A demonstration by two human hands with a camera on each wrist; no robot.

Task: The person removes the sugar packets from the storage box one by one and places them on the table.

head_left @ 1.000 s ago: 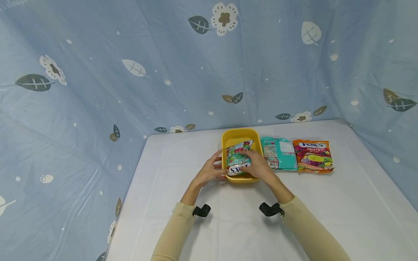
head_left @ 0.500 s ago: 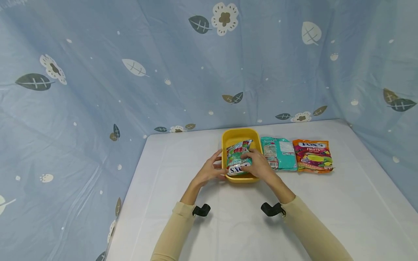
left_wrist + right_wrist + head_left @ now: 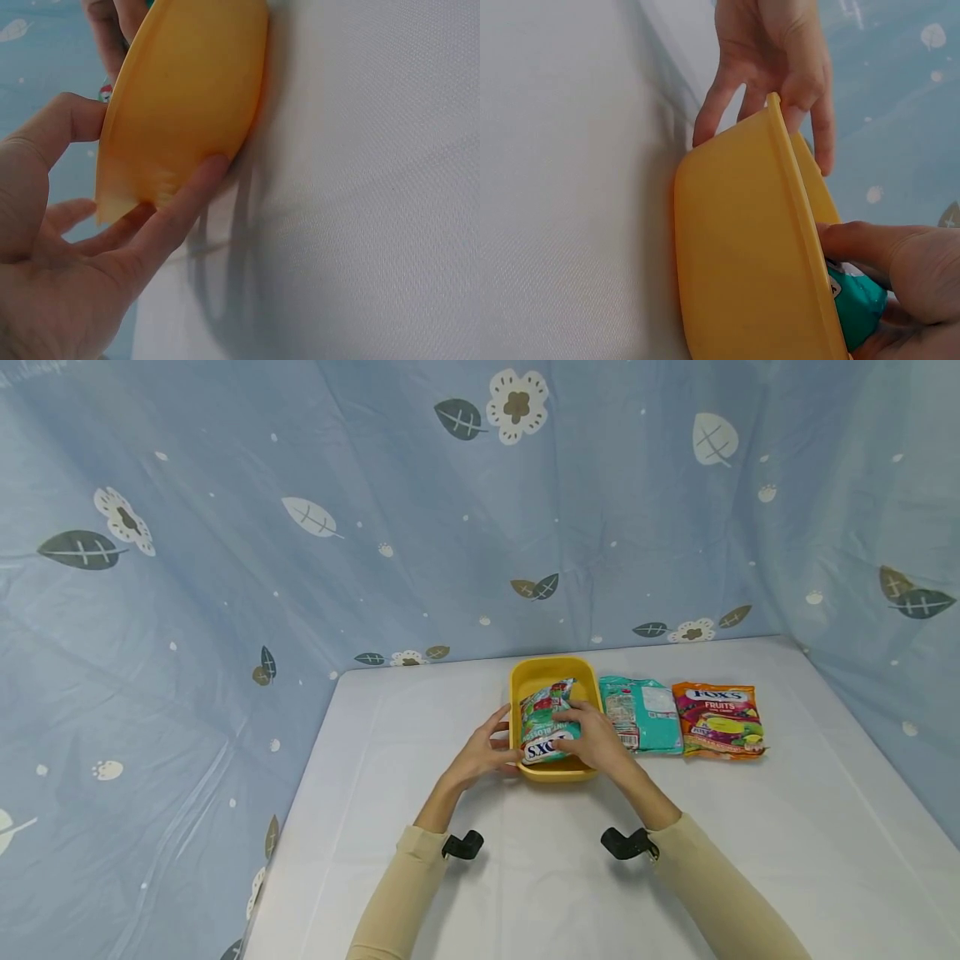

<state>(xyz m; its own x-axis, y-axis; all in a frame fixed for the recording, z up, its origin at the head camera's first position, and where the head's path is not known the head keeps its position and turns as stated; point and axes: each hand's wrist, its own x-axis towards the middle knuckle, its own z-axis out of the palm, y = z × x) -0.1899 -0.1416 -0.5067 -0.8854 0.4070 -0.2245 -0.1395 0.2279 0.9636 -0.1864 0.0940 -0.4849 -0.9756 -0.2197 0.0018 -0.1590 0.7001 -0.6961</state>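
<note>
A yellow plastic tub (image 3: 536,667) stands toward the back of the table. Its left rim is held by my left hand (image 3: 480,755), thumb over the edge; in the left wrist view several fingers (image 3: 184,199) press the outer wall. Inside the tub leans a green Fox's candy bag (image 3: 540,724), lettering upside down. My right hand (image 3: 595,739) reaches over the tub's right side and grips the bag's right edge between thumb and fingers. The right wrist view shows only a green corner of this bag (image 3: 855,304) under the fingers, the rest hidden by the tub wall.
Right of the tub lies a teal candy bag (image 3: 652,718), back label up, close against the tub. Beside it is an orange Fox's Fruits bag (image 3: 720,720). White cloth covers the table (image 3: 540,877); a blue patterned curtain (image 3: 420,527) hangs behind.
The candy bag in the tub has turned slightly, its top end shifting left. My right hand has moved slightly right with its grip on the bag. The left hand stays put.
</note>
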